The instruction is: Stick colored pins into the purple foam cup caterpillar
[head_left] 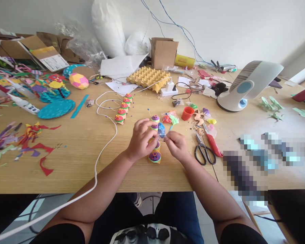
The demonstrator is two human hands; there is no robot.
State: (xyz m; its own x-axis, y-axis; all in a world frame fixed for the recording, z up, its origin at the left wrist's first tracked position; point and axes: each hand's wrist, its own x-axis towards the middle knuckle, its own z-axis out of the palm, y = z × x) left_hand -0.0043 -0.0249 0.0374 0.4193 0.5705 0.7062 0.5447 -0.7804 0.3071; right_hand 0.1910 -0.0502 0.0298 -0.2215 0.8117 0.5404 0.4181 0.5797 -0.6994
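A blue lump in clear plastic [161, 130] is pinched between my two hands above the table. My left hand [143, 139] is closed on its left side, thumb and index finger pressed together. At its lower right edge, my right hand [178, 145] grips with thumb and bent fingers. Below and behind them stands a row of purple domed egg-carton cups [155, 157] with small faces, partly hidden by my hands. A second row, of red and green cups [122, 112], lies farther left. Just beyond my right hand are bright lumps in plastic bags [170, 118].
Black-handled scissors [205, 150] and a red-handled knife [214, 145] lie right of my right hand. Behind are a red cup [187, 113], a yellow egg tray [148, 78] and a white fan [249, 86]. A white cable [105, 144] crosses on the left, near coloured scraps [40, 145].
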